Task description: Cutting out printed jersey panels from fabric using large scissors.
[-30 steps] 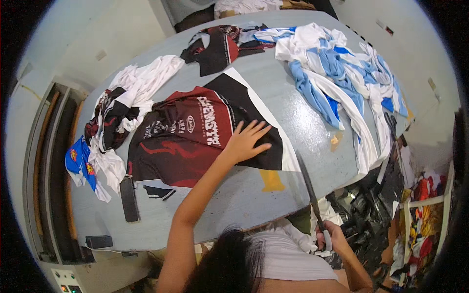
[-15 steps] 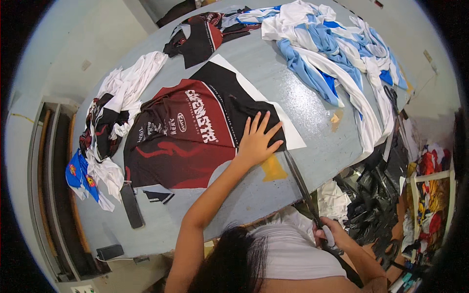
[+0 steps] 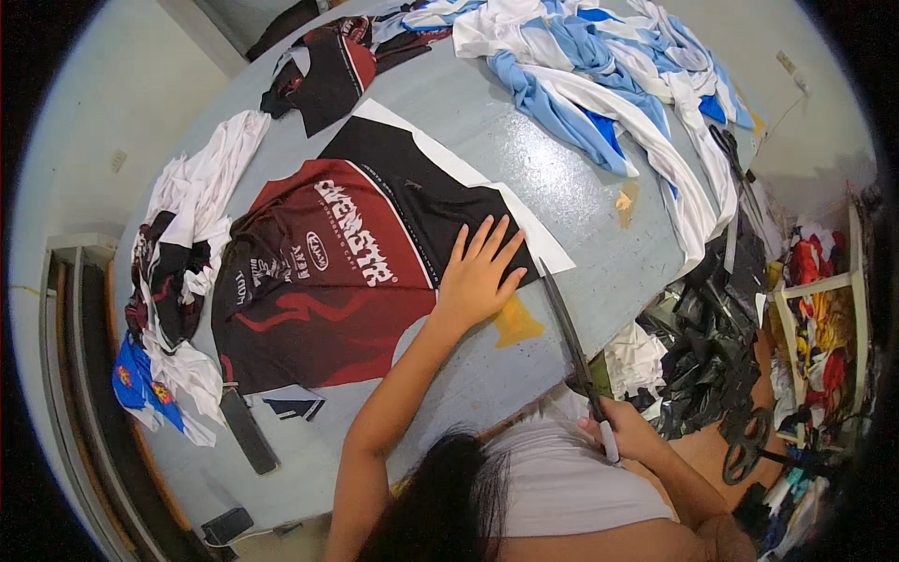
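Note:
My left hand (image 3: 478, 281) lies flat, fingers spread, on the black part of a red and black printed jersey panel (image 3: 328, 272) spread over the table. A white sheet (image 3: 529, 225) shows from under the panel's far right edge. My right hand (image 3: 626, 431), near the table's front edge, grips the pale handle of a long pair of dark shears (image 3: 569, 323). Their blades point away from me, and the tips reach the panel's right corner, just past my left thumb. How far the blades are apart is hard to tell.
White and light-blue garments (image 3: 599, 84) heap at the back right. White cloth (image 3: 206, 178) and dark printed pieces (image 3: 323, 80) lie left and far. A dark flat rectangular object (image 3: 248, 431) rests at front left. Black plastic (image 3: 707, 356) and shelves (image 3: 824, 281) stand off the right edge.
The whole view has shifted somewhat. The shear tips have moved slightly farther along the panel's corner, away from me. My left hand stays pressed on the panel.

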A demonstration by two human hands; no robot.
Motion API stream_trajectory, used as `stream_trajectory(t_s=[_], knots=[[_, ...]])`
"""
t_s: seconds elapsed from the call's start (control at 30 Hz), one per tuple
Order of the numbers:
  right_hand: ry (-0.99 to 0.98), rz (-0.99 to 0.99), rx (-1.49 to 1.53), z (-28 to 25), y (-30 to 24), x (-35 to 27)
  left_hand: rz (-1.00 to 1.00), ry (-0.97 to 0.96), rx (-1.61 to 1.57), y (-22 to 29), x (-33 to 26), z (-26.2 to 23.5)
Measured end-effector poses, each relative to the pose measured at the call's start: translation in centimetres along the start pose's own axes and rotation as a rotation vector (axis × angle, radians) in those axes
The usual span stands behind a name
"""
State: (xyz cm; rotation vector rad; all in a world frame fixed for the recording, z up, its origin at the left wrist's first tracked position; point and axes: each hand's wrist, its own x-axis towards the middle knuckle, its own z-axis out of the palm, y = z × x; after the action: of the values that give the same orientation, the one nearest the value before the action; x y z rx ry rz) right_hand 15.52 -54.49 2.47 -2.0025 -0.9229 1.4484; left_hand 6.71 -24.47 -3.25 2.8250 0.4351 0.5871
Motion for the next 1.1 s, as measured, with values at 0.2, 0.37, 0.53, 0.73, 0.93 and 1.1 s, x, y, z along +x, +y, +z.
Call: stream_trajectory(t_s=[0.2, 0.37, 0.53, 0.73, 0.93, 1.1], knots=[[-0.04, 0.067, -0.052, -0.3, -1.1, 0.2, -0.041, -0.002, -0.044, 0.6, -0.3, -0.4], [-0.056, 0.015, -0.068, -1.1, -1.5, -0.6, -0.086, -0.082, -0.134, 0.7, -0.5, -2.4], [-0.081, 0.0, -0.046, -1.3, -0.8, -1.0, -0.093, -0.01, -0.088, -2.7, 2.2, -2.7], [-0.108, -0.008, 0.021, -1.3, 0.4, -0.9, -0.083, -0.09, 0.079, -3.0, 3.4, -1.5], [-0.095, -0.009, 0.017, -0.8, 0.0, -0.5, -0.067, -0.184, -0.028, -0.7, 0.7, -1.0], [-0.092, 0.062, -0.09, -0.5, -0.7, -0.5, -0.059, -0.104, -0.039, -0.9, 0.2, -0.6]])
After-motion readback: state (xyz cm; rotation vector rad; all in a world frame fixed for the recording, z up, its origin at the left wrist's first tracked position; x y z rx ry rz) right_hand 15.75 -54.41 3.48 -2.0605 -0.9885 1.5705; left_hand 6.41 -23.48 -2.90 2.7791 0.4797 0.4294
